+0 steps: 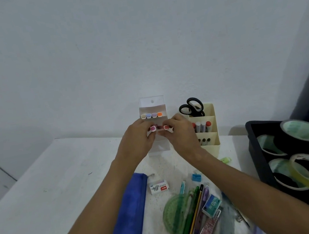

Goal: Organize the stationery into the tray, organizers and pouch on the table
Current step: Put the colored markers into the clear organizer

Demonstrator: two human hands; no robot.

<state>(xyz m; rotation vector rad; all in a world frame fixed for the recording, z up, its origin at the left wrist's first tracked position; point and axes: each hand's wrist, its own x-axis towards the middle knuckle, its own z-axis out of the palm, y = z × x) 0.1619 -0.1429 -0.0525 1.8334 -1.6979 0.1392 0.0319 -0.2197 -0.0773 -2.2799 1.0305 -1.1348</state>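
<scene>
the clear organizer [153, 105] stands at the back of the table [61, 185] against the wall, four highlighters [151, 115] already seated in its upper tier, and both hands are working at the tier below: the left hand [138, 138] pinches a pink-capped marker [152, 128] and the right hand [180, 133] pinches a red-capped marker [166, 127], fingers curled round them just in front of the organizer. beside it the cream organizer [207, 130] holds scissors [192, 107] and rows of pens, and the black tray [253, 144] on the right is stocked with rolls of tape [301, 132], so a good part of the sorting looks done. what seems left lies nearer: the blue pouch [129, 206] flat on the table, a staple box [159, 187], a blue clip [196, 177], a green protractor [174, 216], pencils and pens, and another staple box [211, 205], some inside a clear bag. the fingers hide whether the two markers are already in their slots, a small green item behind the right forearm is hard to make out, and the tray is cut off at the frame edge
</scene>
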